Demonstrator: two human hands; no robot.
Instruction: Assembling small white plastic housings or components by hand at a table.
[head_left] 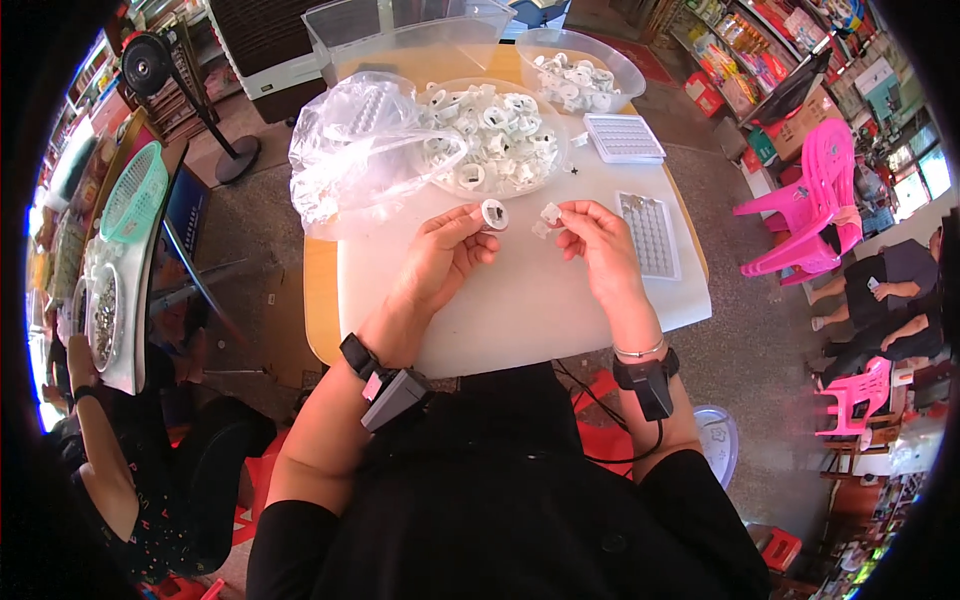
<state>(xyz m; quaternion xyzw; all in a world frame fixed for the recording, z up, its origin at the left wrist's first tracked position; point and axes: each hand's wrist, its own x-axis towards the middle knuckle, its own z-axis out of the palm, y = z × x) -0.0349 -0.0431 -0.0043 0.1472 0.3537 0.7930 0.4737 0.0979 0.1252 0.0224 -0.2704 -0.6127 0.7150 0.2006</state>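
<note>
My left hand (447,252) is closed, its thumb and fingers pinching a round white plastic part (495,212) with a dark slot in its face. Just to the right, my right hand (603,247) grips a small, irregular white plastic piece (548,218) between its fingertips. The two parts are apart, held above the white table surface (520,310). Behind them lies a heap of similar white plastic parts (505,135) in a wide, shallow clear container. A crumpled clear plastic bag (350,140) covers its left side. One tiny black piece (574,170) lies near the heap.
At the table's right are two white gridded trays, one farther back (625,136) and one nearer (650,237). A clear bowl (625,75) of white parts and a clear bin (410,35) stand at the back. A person's arm (108,465) shows at far left.
</note>
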